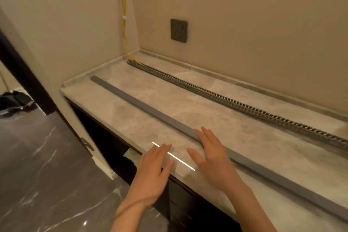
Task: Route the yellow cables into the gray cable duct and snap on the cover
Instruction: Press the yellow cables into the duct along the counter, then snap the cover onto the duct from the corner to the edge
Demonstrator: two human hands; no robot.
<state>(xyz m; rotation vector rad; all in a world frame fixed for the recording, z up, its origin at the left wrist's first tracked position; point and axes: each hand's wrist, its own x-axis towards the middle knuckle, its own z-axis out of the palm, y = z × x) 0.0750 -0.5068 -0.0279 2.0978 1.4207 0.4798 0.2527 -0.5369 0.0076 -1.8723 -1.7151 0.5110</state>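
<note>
the gray cable duct lies uncovered along the back of the tabletop, yellow cables hanging down the wall corner into it. the cover lies apart, nearer the front — right grip spread flat, fingertips on it; left grip spread flat at the front edge. dark socket on the wall.

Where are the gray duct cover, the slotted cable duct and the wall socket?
gray duct cover [143, 106], head view, flat top mid-length.
slotted cable duct [216, 95], head view, toothed wall.
wall socket [178, 30], head view, faceplate centre.
</note>
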